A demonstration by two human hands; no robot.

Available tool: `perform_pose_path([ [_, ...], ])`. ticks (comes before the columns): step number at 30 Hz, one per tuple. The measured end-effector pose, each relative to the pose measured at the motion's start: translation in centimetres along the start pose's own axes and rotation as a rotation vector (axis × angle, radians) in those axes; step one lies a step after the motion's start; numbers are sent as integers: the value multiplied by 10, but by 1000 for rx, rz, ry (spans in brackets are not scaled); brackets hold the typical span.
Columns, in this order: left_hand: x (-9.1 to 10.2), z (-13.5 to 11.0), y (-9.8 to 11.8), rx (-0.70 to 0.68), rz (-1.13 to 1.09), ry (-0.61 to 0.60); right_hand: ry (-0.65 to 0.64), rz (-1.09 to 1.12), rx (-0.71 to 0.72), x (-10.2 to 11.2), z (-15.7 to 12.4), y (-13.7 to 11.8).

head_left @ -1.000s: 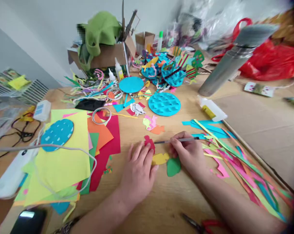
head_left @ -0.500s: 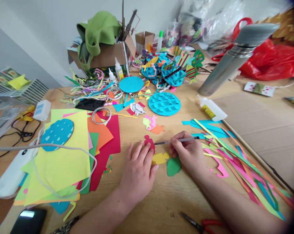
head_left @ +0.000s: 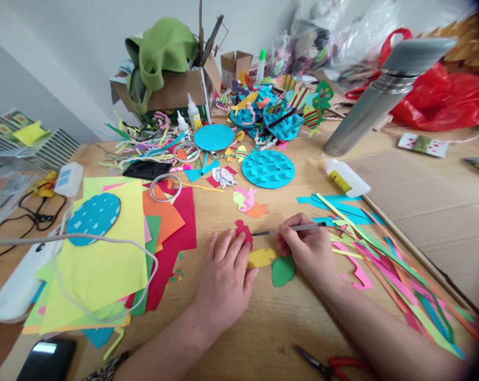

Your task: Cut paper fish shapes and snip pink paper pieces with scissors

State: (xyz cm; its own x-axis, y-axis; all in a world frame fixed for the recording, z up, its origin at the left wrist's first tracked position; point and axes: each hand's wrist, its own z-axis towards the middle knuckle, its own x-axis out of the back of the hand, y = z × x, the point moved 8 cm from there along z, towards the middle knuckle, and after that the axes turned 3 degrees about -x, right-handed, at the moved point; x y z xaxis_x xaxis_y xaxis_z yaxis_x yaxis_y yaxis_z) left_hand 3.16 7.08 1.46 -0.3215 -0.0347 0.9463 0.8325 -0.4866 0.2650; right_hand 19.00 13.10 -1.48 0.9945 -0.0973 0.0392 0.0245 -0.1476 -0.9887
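Left hand (head_left: 227, 267): lying open, we are pinning the red cutout (head_left: 243, 234) under its fingertips | right hand (head_left: 306, 243): we are pinching a pen (head_left: 307, 227) | yellow cutout (head_left: 261, 258): lying between our hands

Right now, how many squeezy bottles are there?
3. A small squeezy bottle and a taller squeezy bottle stand by the big cardboard box; another squeezy bottle lies beyond the right hand. More may be hidden.

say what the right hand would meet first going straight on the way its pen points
Likely the red cutout, partly under the left hand: the pen in the right hand aims at its edge. The tip looks very near, but whether it touches is unclear.
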Motion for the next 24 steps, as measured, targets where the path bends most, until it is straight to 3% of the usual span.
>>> perform_pose_path([
  [24, 1, 1, 1, -2, 2, 7, 9, 1, -25, 1, -2, -2],
])
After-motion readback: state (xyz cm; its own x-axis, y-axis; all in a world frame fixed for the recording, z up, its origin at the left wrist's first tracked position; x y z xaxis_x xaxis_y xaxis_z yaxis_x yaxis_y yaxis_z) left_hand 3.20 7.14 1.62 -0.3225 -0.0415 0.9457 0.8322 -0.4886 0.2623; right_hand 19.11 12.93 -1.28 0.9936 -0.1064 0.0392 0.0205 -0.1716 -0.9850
